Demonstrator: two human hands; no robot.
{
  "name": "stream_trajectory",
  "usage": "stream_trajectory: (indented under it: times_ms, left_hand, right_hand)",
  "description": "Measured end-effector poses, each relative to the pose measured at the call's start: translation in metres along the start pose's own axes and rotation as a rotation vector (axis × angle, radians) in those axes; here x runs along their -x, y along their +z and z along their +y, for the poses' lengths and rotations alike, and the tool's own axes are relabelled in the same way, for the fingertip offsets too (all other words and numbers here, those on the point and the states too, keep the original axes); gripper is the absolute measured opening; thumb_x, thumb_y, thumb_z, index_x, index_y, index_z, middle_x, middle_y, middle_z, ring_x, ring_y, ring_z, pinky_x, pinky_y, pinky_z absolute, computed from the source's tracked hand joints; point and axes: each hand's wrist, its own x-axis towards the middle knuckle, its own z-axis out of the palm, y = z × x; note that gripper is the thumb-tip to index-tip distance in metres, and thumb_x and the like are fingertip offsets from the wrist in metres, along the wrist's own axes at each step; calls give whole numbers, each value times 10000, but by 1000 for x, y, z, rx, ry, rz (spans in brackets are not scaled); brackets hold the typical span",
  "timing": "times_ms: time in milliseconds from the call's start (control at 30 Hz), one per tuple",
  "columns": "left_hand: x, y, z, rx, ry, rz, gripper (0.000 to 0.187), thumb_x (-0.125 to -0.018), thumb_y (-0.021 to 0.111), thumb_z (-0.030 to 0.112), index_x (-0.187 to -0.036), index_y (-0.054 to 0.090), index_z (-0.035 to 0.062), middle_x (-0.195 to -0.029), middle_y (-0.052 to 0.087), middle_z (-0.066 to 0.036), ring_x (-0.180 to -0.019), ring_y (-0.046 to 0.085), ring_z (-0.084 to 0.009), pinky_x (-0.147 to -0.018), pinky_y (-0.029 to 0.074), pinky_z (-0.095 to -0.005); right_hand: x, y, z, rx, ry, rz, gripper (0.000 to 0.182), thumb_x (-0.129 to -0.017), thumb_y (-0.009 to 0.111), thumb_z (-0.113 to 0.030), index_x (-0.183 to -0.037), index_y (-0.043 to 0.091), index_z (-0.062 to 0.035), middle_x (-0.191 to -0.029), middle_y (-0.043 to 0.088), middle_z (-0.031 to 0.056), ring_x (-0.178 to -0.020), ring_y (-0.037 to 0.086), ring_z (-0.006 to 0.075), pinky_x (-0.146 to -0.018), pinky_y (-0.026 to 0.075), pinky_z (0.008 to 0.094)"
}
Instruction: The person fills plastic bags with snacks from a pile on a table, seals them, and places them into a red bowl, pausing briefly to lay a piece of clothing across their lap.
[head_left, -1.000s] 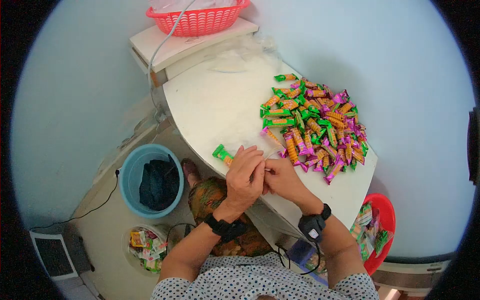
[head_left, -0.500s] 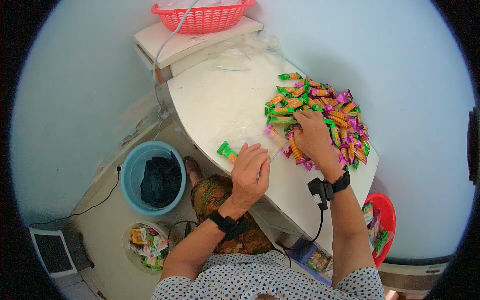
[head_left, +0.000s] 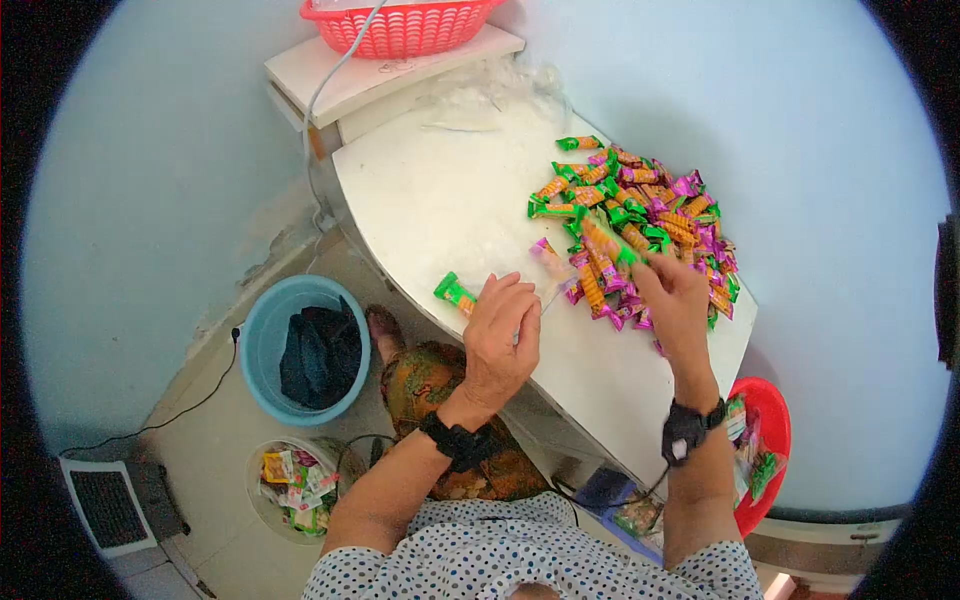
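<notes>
Right hand (head_left: 672, 300): pinching one green-ended snack (head_left: 604, 240) over the pile (head_left: 684, 228)
Left hand (head_left: 502, 335): bent at the table (head_left: 430, 200) edge, can't tell if it grips

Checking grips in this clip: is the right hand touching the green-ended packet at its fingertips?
Touching. The head view shows the right hand pinching the packet by its nearer green end.

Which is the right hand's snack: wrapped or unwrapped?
Wrapped: the snack in the right hand shows green wrapper at both ends; blur hides whether it's sealed.
</notes>
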Motion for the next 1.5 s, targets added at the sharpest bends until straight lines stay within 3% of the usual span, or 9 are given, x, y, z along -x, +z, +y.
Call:
stream_trajectory:
  times_ms: [100, 233, 567, 767, 833, 1033, 1333, 1467, 1500]
  left_hand:
    - [-2, -1, 2, 7, -11, 0, 126, -832, 636, -35, -956, 639, -13, -1001, 675, -160, -1050, 640, -381, -998, 461, -521]
    - [-2, -1, 2, 4, -25, 10, 123, -848, 637, -22, -969, 652, -11, -1014, 690, -153, -1070, 648, -359, -1003, 465, -498]
    - [-2, -3, 6, 44, -49, -23, 127, -840, 647, -23, -966, 641, -14, -1046, 672, -169, -1091, 626, -389, -1007, 455, -513]
    - [2, -5, 5, 19, 6, -61, 117, -847, 654, -13, -962, 661, 5, -1077, 686, -154, -1140, 622, -362, -1024, 448, -472]
    - [2, -5, 3, 26, 23, -82, 131, -836, 656, -11, -967, 652, 2, -1072, 673, -164, -1133, 611, -386, -1039, 424, -518]
    - [1, -3, 3, 72, 20, -103, 120, -835, 655, 7, -954, 644, 1, -1045, 673, -160, -1102, 619, -386, -1040, 412, -543]
    - [0, -2, 3, 64, 24, -149, 120, -848, 648, -3, -968, 656, 3, -1014, 697, -143, -986, 674, -323, -1008, 459, -519]
    - [1, -1, 1, 45, 30, -134, 119, -839, 649, -13, -957, 644, 1, -1000, 688, -149, -981, 664, -337, -988, 463, -520]
    - [2, -1, 1, 42, 36, -135, 116, -838, 649, -15, -952, 643, 0, -999, 688, -149, -981, 664, -336, -986, 464, -521]
  right_hand:
    - [35, -8, 17, -411, 129, -170, 175, -886, 694, -170, -914, 732, -2, -640, 588, -34, -524, 440, 32, -469, 325, 223]
    - [60, -5, 18, -553, 259, -242, 173, -908, 678, -170, -869, 723, -8, -614, 564, -38, -503, 426, 36, -461, 310, 222]
    - [51, 26, 13, -660, 376, -375, 214, -928, 643, -199, -845, 702, -11, -594, 522, -40, -490, 437, 39, -424, 303, 213]
    - [35, 53, 9, -668, 373, -448, 224, -935, 622, -189, -795, 675, -23, -577, 490, -45, -474, 433, 46, -416, 300, 218]
    - [31, 61, 9, -693, 392, -484, 224, -936, 618, -179, -783, 666, -22, -581, 497, -38, -463, 428, 50, -411, 295, 221]
    - [26, 86, 15, -600, 359, -475, 273, -916, 620, -166, -690, 644, -15, -563, 538, 0, -441, 447, 79, -398, 300, 252]
    - [25, 77, 3, -329, 224, -545, 288, -874, 611, -170, -676, 643, 37, -587, 618, 76, -470, 599, 138, -435, 456, 298]
    - [21, 43, 5, -145, 119, -323, 228, -875, 654, -188, -775, 706, 9, -605, 642, 88, -483, 611, 156, -465, 473, 304]
    - [15, 37, 21, -37, -76, -150, 204, -851, 700, -195, -806, 716, 3, -638, 663, 109, -547, 637, 172, -522, 498, 326]
